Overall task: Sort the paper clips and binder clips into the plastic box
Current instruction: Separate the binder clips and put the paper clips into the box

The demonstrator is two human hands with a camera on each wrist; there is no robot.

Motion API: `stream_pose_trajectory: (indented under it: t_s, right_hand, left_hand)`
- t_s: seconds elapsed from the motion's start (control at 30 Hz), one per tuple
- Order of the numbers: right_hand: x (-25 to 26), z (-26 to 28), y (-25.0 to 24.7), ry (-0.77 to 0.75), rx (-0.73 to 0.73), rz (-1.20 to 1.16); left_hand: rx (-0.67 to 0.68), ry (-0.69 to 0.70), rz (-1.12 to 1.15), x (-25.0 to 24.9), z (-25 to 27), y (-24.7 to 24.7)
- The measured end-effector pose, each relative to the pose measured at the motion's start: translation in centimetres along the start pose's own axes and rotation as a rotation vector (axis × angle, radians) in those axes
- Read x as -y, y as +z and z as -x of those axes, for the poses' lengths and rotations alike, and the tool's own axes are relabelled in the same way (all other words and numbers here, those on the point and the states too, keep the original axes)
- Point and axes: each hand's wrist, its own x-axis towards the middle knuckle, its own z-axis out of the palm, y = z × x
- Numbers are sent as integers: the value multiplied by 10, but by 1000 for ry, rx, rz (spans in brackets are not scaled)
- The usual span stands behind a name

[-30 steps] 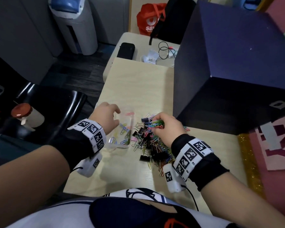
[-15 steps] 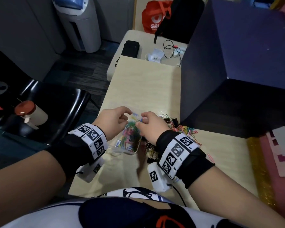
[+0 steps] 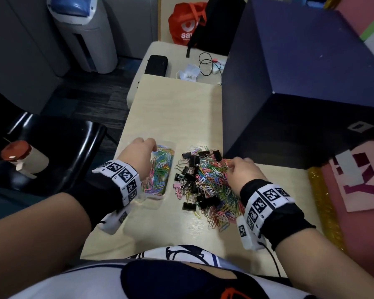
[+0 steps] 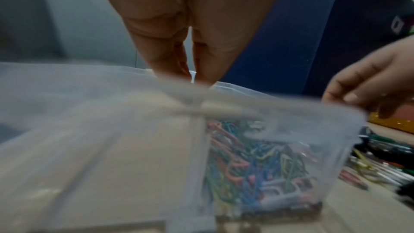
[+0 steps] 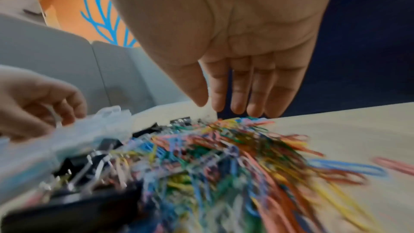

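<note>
A clear plastic box (image 3: 160,196) lies on the light wooden table (image 3: 173,108). Its right compartment (image 4: 257,157) holds colourful paper clips; the left compartment (image 4: 112,157) looks bare. My left hand (image 3: 152,146) grips the box's far rim, and the left wrist view shows its fingertips (image 4: 192,77) meeting there. A mixed pile of paper clips (image 3: 212,186) and black binder clips (image 3: 191,167) sits right of the box. My right hand (image 3: 230,167) is over the pile's far right side. In the right wrist view its fingers (image 5: 237,95) are straight, tips touching the clips (image 5: 224,157), holding nothing.
A tall dark blue box (image 3: 289,93) stands close behind the pile at the right. A pink mat (image 3: 354,190) lies further right. A black chair (image 3: 52,147) and a red-lidded cup (image 3: 20,156) are left of the table. A phone case (image 3: 156,63) and cables (image 3: 209,63) lie beyond.
My right hand carried a bunch of paper clips from the pile to the box, let them go there and returned to the pile. The left hand stayed on the box.
</note>
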Motion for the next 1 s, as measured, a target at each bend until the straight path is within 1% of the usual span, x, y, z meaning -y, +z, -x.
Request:
stream_pose_trajectory:
  t_s: [0.03,0.1,0.13,0.2,0.27,0.33,0.37,0.43,0.5,0.57,0.67,0.77,0.83,1.0]
  right_hand:
    - [-7,1,3,-36,13,15]
    - [-18,5,12,-155,85,63]
    - [-22,9,16,-191,116,99]
    - [-32,13,20,-196,115,136]
    - [-41,15,17,-163,83,103]
    - [-48,16,10,-105,52,63]
    - [-51,15,6,-67,29,60]
    - [-54,16,0,19,12,73]
    - [-55,17,0,85,77,71]
    - [-55,19,6,105,158,38]
    - [-52,17,17,26,188,22]
    - [-49,16,23,-67,166,15]
    - [-47,17,25,-103,139,0]
    - [-49,14,22,-90,80,-45]
  left_hand:
    - [-11,10,2,-1,-3,0]
    - [-28,26,-2,-5,-11,-2]
    - [-26,32,-5,-8,-14,-3]
    - [-23,43,-16,-17,-18,-7]
    - [-61,74,-46,-31,-16,-10]
    - [-113,151,-86,-52,-9,-8]
    - [-101,213,-107,-64,-5,-5]
    - [10,364,-167,-90,3,5]
    - [147,463,-241,-112,8,20]
    - [252,487,-317,-127,10,32]
    - [345,441,-396,-135,8,45]
    - [350,430,-441,-136,5,47]
    - [352,439,-446,-136,6,46]
    - [330,503,-416,-134,6,42]
